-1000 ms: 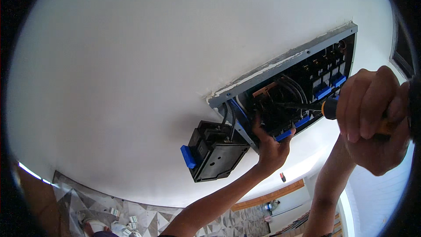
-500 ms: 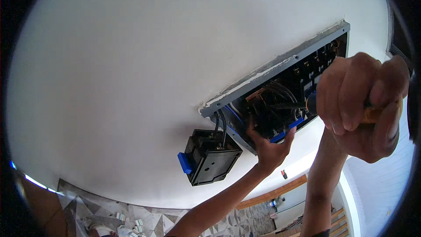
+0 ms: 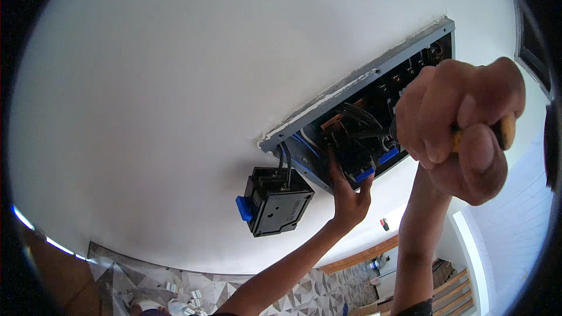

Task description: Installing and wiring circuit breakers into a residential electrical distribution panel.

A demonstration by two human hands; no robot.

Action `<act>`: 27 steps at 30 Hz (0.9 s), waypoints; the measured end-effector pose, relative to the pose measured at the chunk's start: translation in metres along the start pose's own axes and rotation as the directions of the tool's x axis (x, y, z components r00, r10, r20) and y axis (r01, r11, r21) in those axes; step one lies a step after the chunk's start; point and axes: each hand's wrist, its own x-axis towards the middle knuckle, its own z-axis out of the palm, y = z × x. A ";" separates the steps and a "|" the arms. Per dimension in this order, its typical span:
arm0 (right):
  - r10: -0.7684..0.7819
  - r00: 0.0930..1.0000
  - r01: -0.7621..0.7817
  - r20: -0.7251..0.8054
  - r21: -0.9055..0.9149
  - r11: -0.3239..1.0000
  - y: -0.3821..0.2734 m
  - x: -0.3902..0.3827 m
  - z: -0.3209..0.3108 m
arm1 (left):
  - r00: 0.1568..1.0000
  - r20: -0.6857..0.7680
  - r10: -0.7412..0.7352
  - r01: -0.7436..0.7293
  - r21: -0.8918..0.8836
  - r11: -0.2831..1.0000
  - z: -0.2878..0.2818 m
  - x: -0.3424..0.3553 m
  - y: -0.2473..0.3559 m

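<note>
My right hand point(image 3: 459, 129) is closed around a yellow and black screwdriver point(image 3: 507, 134), its dark shaft reaching left into a grey-framed electrical panel point(image 3: 357, 82) set in the white wall. My left hand point(image 3: 348, 202) grips a black breaker with a blue switch point(image 3: 358, 161) inside the panel from below, thumb and fingers at either side; its fingertips are partly lost among dark parts and wires. Outside the panel's left end, a loose black breaker unit point(image 3: 280, 202) with a blue tab hangs on two black cables. The screwdriver's tip is too dark to make out.
White wall point(image 3: 146, 111) surrounds the panel; a dark frame point(image 3: 531, 47) is at upper right. A small red and black object point(image 3: 384, 224) sits below the panel. Patterned tile floor point(image 3: 205, 289) with small white items, a brown surface at lower left and wooden slats point(image 3: 453, 295) appear along the bottom.
My right hand with the screwdriver has moved left and up and turned slightly. The panel and hanging unit have shifted left in the view; my left hand stays at the panel's lower side.
</note>
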 end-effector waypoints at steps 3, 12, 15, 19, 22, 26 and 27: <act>-0.020 0.989 0.018 -0.144 -0.016 1.000 0.000 0.003 0.013 | 0.998 0.030 -0.047 0.042 0.149 0.988 0.006 -0.007 0.002; -0.145 0.983 0.128 -0.111 -0.145 0.981 0.010 0.002 0.003 | 0.922 -0.087 -0.378 0.336 -0.308 0.890 0.003 0.010 0.042; -0.207 0.968 0.188 -0.142 -0.138 0.972 0.015 0.001 0.006 | 0.938 -0.146 -0.314 0.286 -0.188 0.940 0.005 0.012 0.039; -0.233 0.945 0.208 -0.228 -0.129 0.970 0.012 -0.002 0.011 | 0.955 -0.201 -0.218 0.218 -0.022 0.976 0.011 0.015 0.041; -0.149 0.940 0.114 -0.306 -0.129 0.985 -0.001 0.004 0.016 | 0.969 -0.136 -0.204 0.207 0.003 0.978 0.006 0.017 0.040; -0.039 0.938 0.008 -0.345 -0.092 0.996 -0.014 0.004 0.017 | 0.976 -0.107 -0.189 0.201 0.111 0.973 0.000 0.016 0.050; 0.028 0.938 -0.053 -0.345 -0.062 0.997 -0.018 0.004 0.016 | 0.968 -0.101 -0.228 0.241 0.134 0.961 0.000 0.016 0.050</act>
